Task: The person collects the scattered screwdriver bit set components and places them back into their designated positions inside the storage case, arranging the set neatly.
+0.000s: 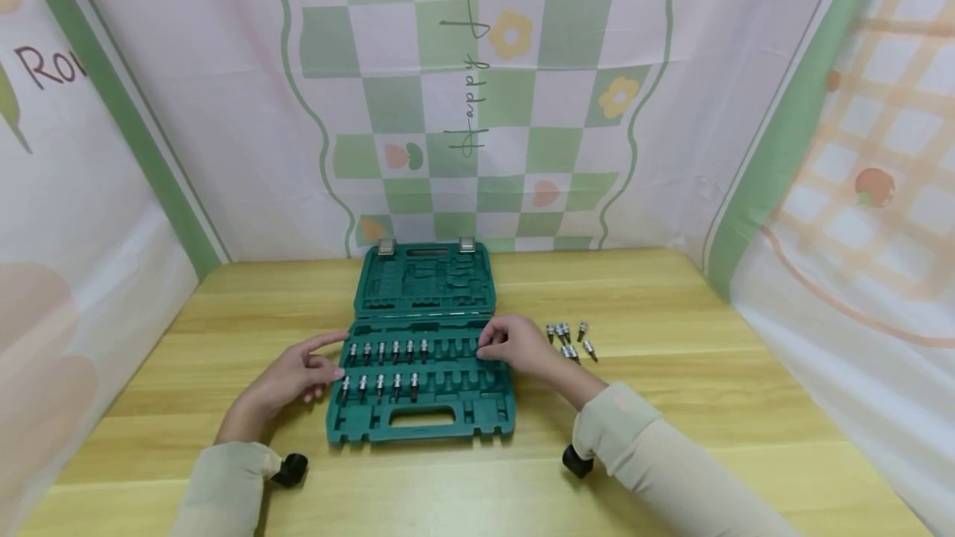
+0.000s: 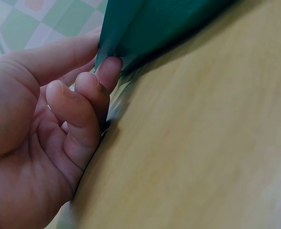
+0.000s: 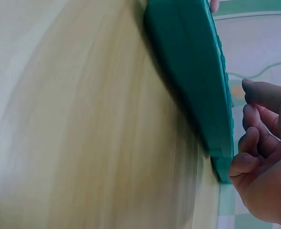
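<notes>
A green plastic case (image 1: 448,321) lies unfolded on the table. Two rows of metal socket bits (image 1: 395,352) fill the left side of its near half; slots to their right are bare. My left hand (image 1: 287,375) rests at the case's left edge, index finger stretched out and thumb touching the rim. The left wrist view shows fingertips (image 2: 110,71) against the green side. Over the right end of the upper row is my right hand (image 1: 518,346), thumb and index fingertips close together. Whether a bit is between them is hidden; the right wrist view shows the curled fingers (image 3: 255,124).
Several loose socket bits (image 1: 565,334) lie on the wooden table (image 1: 671,404) right of the case. A patterned cloth (image 1: 515,106) hangs behind, with more cloth at both sides. The case's raised lid (image 1: 425,280) has two metal latches at its far edge.
</notes>
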Demonstrator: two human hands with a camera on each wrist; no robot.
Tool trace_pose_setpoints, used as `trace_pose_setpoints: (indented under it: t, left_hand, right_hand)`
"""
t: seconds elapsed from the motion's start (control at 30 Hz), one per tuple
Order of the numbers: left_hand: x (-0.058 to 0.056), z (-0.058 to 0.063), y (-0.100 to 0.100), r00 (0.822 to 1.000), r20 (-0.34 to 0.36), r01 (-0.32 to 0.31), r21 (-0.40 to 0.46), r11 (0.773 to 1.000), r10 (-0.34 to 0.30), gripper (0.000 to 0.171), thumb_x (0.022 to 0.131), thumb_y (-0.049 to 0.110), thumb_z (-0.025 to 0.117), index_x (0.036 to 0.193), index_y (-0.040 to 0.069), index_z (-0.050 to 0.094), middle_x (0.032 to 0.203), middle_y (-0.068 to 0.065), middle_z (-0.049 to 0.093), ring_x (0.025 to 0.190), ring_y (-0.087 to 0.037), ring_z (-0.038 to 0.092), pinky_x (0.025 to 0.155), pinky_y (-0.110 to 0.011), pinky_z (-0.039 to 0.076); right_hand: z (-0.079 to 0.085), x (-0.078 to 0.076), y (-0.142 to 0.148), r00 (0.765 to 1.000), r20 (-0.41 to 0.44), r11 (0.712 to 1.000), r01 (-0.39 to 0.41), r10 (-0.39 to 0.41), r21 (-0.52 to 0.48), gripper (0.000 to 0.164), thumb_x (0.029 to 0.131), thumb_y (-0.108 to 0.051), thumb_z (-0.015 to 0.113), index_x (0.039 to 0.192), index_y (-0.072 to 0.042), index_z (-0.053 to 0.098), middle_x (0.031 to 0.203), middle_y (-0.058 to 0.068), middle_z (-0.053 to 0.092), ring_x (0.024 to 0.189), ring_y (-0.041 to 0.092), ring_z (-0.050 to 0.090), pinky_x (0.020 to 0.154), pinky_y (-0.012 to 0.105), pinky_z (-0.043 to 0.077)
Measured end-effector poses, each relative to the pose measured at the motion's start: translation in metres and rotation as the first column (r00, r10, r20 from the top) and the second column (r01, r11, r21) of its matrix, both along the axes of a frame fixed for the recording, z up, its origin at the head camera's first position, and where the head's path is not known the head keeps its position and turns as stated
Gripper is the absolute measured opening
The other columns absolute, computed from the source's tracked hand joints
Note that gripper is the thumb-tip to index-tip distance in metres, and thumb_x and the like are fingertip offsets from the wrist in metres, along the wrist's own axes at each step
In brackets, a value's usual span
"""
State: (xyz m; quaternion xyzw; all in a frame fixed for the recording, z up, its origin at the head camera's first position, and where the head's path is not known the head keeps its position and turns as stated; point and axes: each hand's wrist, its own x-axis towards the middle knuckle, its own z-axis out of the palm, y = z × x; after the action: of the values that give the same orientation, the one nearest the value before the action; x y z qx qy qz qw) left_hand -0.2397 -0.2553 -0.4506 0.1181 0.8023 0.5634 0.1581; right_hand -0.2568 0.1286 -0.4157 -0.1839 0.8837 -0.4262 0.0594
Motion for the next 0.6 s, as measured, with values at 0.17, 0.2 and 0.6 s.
trace_pose_setpoints:
  t: [0.17,0.2,0.6]
  left_hand:
    - [-0.001,-0.001,0.000,1.000,0.006,-0.008,0.002,1.000,0.008,0.066,0.092,0.017,0.068,0.151,0.011,0.036,0.085,-0.014,0.066,0.058,-0.017,0.053,0.051,-0.028,0.048]
    - [-0.001,-0.001,0.000,1.000,0.006,-0.009,0.001,1.000,0.009,0.066,0.092,0.016,0.068,0.150,0.011,0.036,0.086,-0.014,0.066,0.058,-0.017,0.053,0.051,-0.028,0.048]
    - [-0.001,-0.002,-0.001,1.000,0.007,0.002,0.007,1.000,-0.002,0.066,0.093,0.017,0.067,0.151,0.011,0.035,0.085,-0.014,0.066,0.058,-0.017,0.053,0.051,-0.027,0.048]
  right_hand:
    - [0.000,0.001,0.012,1.000,0.004,1.000,0.008,-0.008,-0.004,0.006,0.086,-0.009,0.074,0.086,-0.011,0.068,0.072,0.002,0.057,0.064,0.017,0.050,0.056,0.032,0.043]
    - [-0.001,0.001,0.014,1.000,0.000,1.000,0.005,-0.005,-0.001,0.006,0.086,-0.009,0.074,0.086,-0.010,0.068,0.072,0.002,0.057,0.064,0.017,0.050,0.056,0.032,0.043]
    - [-0.008,0.003,0.038,1.000,-0.022,0.999,0.002,-0.001,0.032,0.009,0.085,-0.011,0.075,0.085,-0.012,0.067,0.070,0.001,0.057,0.061,0.015,0.050,0.053,0.029,0.043]
